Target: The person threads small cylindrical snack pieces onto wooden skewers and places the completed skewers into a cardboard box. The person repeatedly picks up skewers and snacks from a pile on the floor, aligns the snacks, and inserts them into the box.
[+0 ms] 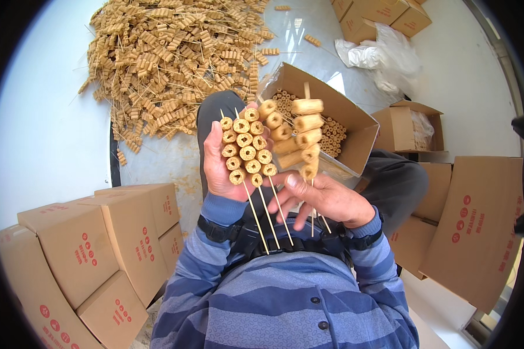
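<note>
Three skewers of golden-brown, ring-shaped rolls [247, 152] lie side by side in my left hand [216, 163], whose fingers are closed round them from beneath. Their bare sticks point down toward my waist. My right hand [337, 200] grips more skewers of the same rolls [307, 136] by the sticks, low down, with thumb and fingers. These rolls are smeared by motion, and I count at least two sticks. Just beyond both hands an open carton [364, 134] stands between my legs, with many such rolls packed inside, their hollow ends facing up.
At the far left a big heap of loose skewers [169, 58] covers the floor. Closed cartons [64, 244] are stacked at my left. On the right stand a tall carton [474, 227] and a smaller open one [410, 125]. Crumpled clear plastic bags [384, 58] lie at the far right.
</note>
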A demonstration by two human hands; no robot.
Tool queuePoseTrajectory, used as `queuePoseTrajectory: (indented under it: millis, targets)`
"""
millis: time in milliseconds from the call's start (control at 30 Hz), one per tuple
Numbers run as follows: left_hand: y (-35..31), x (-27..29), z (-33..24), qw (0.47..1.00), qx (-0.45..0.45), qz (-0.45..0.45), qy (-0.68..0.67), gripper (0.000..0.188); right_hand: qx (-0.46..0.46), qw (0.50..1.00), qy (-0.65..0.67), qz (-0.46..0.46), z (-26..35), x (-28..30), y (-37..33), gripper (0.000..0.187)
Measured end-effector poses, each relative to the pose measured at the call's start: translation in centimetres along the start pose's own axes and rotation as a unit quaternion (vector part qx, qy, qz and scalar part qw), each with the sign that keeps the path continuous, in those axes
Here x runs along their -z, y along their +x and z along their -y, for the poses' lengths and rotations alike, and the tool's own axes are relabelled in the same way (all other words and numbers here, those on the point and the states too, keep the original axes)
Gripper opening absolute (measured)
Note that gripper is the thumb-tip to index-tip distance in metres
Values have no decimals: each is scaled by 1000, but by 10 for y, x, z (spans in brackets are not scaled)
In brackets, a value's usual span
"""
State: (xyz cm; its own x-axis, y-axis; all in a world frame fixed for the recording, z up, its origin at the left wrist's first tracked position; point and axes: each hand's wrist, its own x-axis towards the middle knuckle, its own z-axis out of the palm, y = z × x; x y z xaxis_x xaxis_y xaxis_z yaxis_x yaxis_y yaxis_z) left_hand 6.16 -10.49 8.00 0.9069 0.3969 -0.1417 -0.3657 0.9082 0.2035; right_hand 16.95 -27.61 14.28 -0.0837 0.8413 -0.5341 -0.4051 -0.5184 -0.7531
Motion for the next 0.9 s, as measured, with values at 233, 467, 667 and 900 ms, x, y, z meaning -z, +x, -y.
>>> queuePoseTrajectory:
  millis: [233,467,667,900]
  targets:
    - [-10,-2,8,999,-1,-36,18,83,-74,997,-9,21,3,-3,6,63]
    - [-15,6,12,998,35,34,-38,74,-110,991,-38,60,-5,-5,9,65]
    - [-19,5,11,1000,13,4,9,78,-57,991,-83,-89,-18,-17,7,62]
    - [-14,6,13,999,-20,-28,31,74,124,839,-385,-363,-12,-27,-6,37]
